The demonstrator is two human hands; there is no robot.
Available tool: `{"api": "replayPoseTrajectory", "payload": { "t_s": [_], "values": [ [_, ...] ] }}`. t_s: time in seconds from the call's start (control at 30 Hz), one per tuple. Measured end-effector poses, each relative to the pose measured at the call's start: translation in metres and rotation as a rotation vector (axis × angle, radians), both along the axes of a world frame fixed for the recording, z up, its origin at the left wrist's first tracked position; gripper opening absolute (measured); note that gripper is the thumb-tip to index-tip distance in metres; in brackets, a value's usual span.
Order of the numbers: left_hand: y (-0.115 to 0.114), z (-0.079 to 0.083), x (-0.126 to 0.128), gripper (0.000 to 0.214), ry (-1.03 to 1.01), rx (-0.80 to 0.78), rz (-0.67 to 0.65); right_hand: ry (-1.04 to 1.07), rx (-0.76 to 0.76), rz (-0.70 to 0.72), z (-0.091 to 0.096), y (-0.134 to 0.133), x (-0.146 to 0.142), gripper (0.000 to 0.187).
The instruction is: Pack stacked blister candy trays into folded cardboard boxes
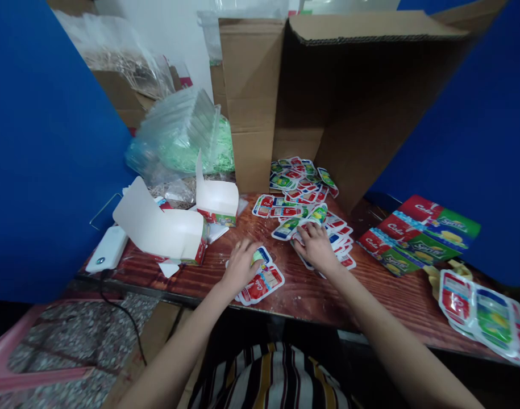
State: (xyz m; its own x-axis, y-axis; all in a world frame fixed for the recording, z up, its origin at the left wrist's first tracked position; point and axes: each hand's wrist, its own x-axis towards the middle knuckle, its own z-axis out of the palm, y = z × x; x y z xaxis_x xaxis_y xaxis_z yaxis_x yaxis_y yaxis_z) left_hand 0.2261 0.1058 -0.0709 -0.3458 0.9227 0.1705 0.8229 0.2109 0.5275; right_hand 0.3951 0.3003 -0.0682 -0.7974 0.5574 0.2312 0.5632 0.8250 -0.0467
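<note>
My left hand (241, 266) rests at the left edge of a small fanned stack of flat cola and Sprite packets (265, 285) near the table's front edge; its thumb and fingers are apart. Farther right, my right hand (316, 245) has its fingers bent over a green-and-red Sprite packet (318, 213), and the fingertips are partly hidden. Beneath and beside that hand spreads a row of overlapping packets (341, 241). More packets (300, 179) lie heaped at the mouth of a cardboard box (253, 108).
Two open white-lined cartons (170, 230) (219, 197) stand at the left, near a white device (108, 250) with a cable. Clear plastic trays (185, 122) sit behind them. A printed cola-and-Sprite carton (417, 234) and joined packets (483, 312) lie at the right. Blue panels (468, 153) flank the table.
</note>
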Motion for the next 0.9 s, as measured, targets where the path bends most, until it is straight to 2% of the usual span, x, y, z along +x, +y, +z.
{"api": "replayPoseTrajectory", "payload": {
  "t_s": [0.1,0.2,0.27,0.33,0.37,0.43,0.47,0.5,0.53,0.57,0.6,0.67,0.73,0.8,0.9],
  "values": [
    [0.012,-0.002,0.008,0.070,-0.225,0.166,-0.017,0.285,-0.203,-0.010,0.006,-0.010,0.006,0.043],
    [0.025,0.004,0.012,0.093,-0.479,0.346,0.059,0.513,-0.539,-0.045,0.012,-0.034,0.009,0.044],
    [0.030,0.013,0.008,0.086,-0.632,0.384,0.054,0.518,-0.776,0.076,0.017,-0.052,0.009,0.044],
    [0.028,0.022,0.001,0.065,-0.816,0.291,0.011,0.432,-0.953,0.253,0.023,-0.058,0.009,0.045],
    [0.024,0.026,-0.003,0.056,-0.908,0.220,0.006,0.403,-0.993,0.306,0.026,-0.054,0.009,0.047],
    [0.014,0.028,-0.011,0.049,-1.060,0.085,0.021,0.442,-0.930,0.275,0.031,-0.029,0.008,0.051],
    [0.009,0.027,-0.014,0.048,-1.107,0.027,0.026,0.493,-0.828,0.204,0.032,-0.009,0.007,0.052],
    [0.004,0.025,-0.016,0.047,-1.118,-0.035,0.028,0.541,-0.652,0.100,0.033,0.014,0.007,0.046],
    [0.000,0.022,-0.018,0.044,-1.068,-0.110,0.028,0.485,-0.459,0.018,0.034,0.038,0.006,0.040],
    [-0.003,0.018,-0.019,0.039,-0.966,-0.188,0.034,0.345,-0.299,-0.033,0.034,0.061,0.005,0.043],
    [-0.005,0.015,-0.020,0.033,-0.832,-0.255,0.051,0.139,-0.207,-0.025,0.034,0.082,0.004,0.052],
    [-0.005,0.008,-0.020,0.022,-0.560,-0.327,0.117,-0.004,-0.191,0.025,0.033,0.113,0.004,0.061],
    [-0.004,0.006,-0.019,0.019,-0.410,-0.332,0.185,-0.067,-0.198,0.071,0.034,0.128,0.005,0.061],
    [-0.003,0.007,-0.017,0.025,-0.278,-0.360,0.225,-0.094,-0.167,0.096,0.037,0.133,0.009,0.052],
    [-0.006,0.014,-0.008,0.038,-0.026,-0.442,0.240,-0.080,-0.156,0.167,0.046,0.132,0.022,0.025]
  ]
}}
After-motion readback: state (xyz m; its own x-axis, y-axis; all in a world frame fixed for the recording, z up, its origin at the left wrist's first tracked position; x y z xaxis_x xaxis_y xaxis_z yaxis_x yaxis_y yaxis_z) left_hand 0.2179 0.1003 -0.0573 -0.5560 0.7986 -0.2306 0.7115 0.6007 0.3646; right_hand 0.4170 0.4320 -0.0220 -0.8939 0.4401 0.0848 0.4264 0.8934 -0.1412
